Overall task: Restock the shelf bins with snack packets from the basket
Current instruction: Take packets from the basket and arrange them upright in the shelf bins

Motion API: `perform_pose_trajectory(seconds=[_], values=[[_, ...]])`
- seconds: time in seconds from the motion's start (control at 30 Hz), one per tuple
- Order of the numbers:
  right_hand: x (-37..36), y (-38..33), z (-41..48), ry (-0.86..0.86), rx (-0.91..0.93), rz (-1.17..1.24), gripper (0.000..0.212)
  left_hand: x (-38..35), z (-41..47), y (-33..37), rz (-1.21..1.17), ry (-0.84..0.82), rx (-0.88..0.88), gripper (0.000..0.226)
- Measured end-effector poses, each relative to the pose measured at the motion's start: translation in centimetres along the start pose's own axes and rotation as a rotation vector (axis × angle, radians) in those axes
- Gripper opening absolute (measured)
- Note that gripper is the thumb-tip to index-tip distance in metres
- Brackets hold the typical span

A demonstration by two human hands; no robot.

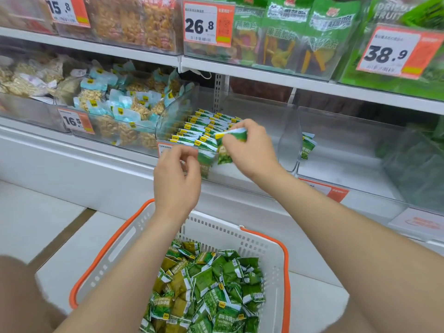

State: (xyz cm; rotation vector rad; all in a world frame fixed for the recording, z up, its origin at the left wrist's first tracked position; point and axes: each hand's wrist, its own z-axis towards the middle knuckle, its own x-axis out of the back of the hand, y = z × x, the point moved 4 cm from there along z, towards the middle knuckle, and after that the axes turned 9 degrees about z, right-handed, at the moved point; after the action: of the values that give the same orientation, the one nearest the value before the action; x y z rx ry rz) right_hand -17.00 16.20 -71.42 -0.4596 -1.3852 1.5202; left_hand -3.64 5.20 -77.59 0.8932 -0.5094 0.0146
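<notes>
Basket (271, 251) is sitting nearest, white with orange handles, holding a loose pile of green snack packets (204, 292). Left grip (176, 179) is hovering past its far rim, fingers curling at the bin front; can't tell if it's grasping anything. Right grip (249, 150) is pinching one held packet (231, 135) over the clear shelf bin (288, 145). Packet rows (201, 127) are standing upright inside, left part. Price tag 26.8 (207, 25) is hanging above.

A green packet (236, 135) in the right hand (252, 150) over the clear bin (289, 140), left hand (176, 181) nearby, basket (240, 239) below.
</notes>
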Motion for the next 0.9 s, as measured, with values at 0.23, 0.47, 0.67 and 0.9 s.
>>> perform_pose_trajectory(seconds=[0.23, 0.47, 0.67, 0.9], values=[[1.7, 3.4, 5.6, 0.13, -0.176, -0.146, 0.042, -2.5, 0.9, -0.2, 0.364, -0.219, -0.297, 0.047], [-0.5, 6.7, 9.1, -0.178, -0.399, -0.342, 0.053, -3.1, 1.8, -0.8, 0.429, -0.146, -0.389, 0.041], [-2.1, 7.4, 10.6, -0.206, -0.471, -0.365, 0.052, -3.3, 1.8, -1.2, 0.378, -0.056, -0.423, 0.043], [-1.4, 7.4, 11.6, 0.009, -0.404, -0.411, 0.068, -3.6, 1.9, -1.5, 0.367, -0.009, -0.415, 0.041]])
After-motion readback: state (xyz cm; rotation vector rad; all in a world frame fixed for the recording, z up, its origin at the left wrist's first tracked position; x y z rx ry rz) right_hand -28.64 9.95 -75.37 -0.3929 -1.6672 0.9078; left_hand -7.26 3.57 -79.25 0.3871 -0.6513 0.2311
